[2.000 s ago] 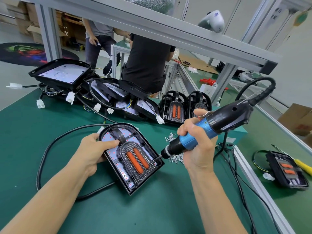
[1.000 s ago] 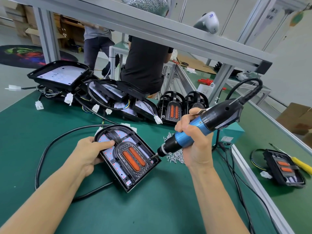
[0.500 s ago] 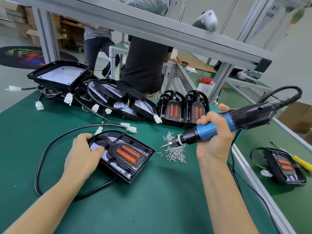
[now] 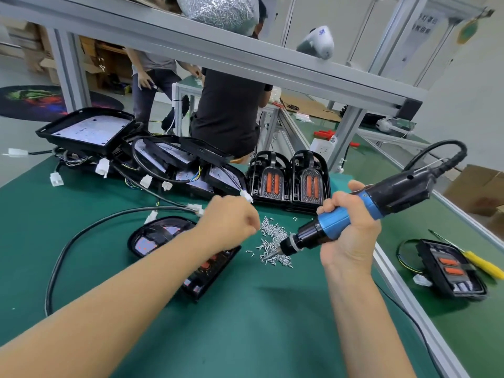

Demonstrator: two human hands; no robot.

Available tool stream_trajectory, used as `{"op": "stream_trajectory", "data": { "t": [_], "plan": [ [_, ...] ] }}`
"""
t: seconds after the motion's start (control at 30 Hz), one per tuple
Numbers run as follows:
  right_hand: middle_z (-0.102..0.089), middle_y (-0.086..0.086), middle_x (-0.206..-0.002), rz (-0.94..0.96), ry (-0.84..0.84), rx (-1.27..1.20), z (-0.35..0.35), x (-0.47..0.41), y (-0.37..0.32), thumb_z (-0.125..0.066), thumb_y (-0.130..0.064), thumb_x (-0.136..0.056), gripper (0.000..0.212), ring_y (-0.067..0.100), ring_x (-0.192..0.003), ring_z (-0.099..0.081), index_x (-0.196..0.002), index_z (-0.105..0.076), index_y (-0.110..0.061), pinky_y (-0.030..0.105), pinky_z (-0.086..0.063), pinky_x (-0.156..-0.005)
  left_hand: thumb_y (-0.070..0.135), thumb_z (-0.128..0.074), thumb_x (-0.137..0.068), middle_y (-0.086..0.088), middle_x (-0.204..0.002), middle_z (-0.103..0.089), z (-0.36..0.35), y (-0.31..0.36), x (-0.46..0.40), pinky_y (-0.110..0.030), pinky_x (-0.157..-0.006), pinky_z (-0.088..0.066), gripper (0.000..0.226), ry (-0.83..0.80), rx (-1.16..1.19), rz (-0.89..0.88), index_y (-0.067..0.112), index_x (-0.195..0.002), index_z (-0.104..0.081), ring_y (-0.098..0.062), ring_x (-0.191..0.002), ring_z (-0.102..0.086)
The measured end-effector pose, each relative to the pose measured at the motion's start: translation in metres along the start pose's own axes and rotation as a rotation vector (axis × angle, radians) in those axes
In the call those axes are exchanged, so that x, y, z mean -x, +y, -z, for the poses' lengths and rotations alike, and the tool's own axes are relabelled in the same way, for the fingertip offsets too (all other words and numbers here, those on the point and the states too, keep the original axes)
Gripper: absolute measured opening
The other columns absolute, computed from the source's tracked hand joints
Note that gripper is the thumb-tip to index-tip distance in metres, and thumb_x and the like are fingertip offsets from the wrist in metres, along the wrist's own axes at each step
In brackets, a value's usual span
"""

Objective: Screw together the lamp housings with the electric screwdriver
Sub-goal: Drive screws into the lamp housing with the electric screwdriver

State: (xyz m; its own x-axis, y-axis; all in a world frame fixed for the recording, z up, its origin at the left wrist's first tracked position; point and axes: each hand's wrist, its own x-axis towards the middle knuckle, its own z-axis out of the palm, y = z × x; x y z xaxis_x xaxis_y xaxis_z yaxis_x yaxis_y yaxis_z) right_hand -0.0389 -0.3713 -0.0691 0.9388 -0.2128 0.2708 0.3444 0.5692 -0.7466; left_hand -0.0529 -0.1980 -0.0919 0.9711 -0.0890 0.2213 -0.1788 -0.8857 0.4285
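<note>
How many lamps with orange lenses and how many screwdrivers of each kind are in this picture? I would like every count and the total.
Orange-lens lamps: 4
Electric screwdriver: 1
Yellow screwdriver: 1
Total: 6

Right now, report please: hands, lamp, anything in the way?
Right hand grips screwdriver, tip in screw pile. Left hand curled at the pile, contents unseen. Lamp lies flat under left forearm.

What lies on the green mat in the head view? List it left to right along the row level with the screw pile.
Looped black cable → flat black lamp housing → left hand → pile of small silver screws → blue-and-black electric screwdriver held by the right hand → black lamp housing with orange lenses → yellow-handled screwdriver.
</note>
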Motion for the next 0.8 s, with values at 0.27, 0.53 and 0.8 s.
{"op": "stream_trajectory", "data": {
  "t": [0.27,0.53,0.8],
  "plan": [
    [-0.05,-0.002,-0.052,-0.013,-0.003,0.03,0.01,0.002,-0.004,-0.06,-0.001,-0.066,0.026,0.013,-0.046,-0.048,-0.087,-0.055,-0.016,0.021,-0.042,-0.05,0.008,-0.061,-0.08,0.002,-0.085,-0.067,-0.049,0.007,-0.032,-0.036,-0.081,-0.023,0.02,-0.263,-0.419,-0.011,0.025,-0.076,-0.053,-0.021,-0.093,-0.062],
    [-0.049,-0.003,-0.052,0.002,0.002,0.059,0.013,0.003,-0.005,-0.061,-0.003,-0.066,0.025,0.014,-0.048,-0.049,-0.086,-0.056,-0.017,0.022,-0.042,-0.051,0.004,-0.061,-0.078,0.002,-0.077,-0.063,-0.067,0.003,-0.027,-0.033,-0.083,-0.027,0.03,-0.22,-0.497,0.01,0.022,-0.062,-0.043,-0.022,-0.074,-0.054],
    [-0.051,-0.003,-0.052,0.008,-0.001,0.086,0.016,0.006,-0.004,-0.061,-0.003,-0.066,0.026,0.014,-0.049,-0.049,-0.087,-0.055,-0.016,0.022,-0.043,-0.052,0.001,-0.056,-0.081,-0.002,-0.072,-0.059,-0.073,0.001,-0.02,-0.033,-0.079,-0.026,0.035,-0.194,-0.492,0.06,0.019,-0.063,-0.032,-0.026,-0.085,-0.061]
  ]
}}
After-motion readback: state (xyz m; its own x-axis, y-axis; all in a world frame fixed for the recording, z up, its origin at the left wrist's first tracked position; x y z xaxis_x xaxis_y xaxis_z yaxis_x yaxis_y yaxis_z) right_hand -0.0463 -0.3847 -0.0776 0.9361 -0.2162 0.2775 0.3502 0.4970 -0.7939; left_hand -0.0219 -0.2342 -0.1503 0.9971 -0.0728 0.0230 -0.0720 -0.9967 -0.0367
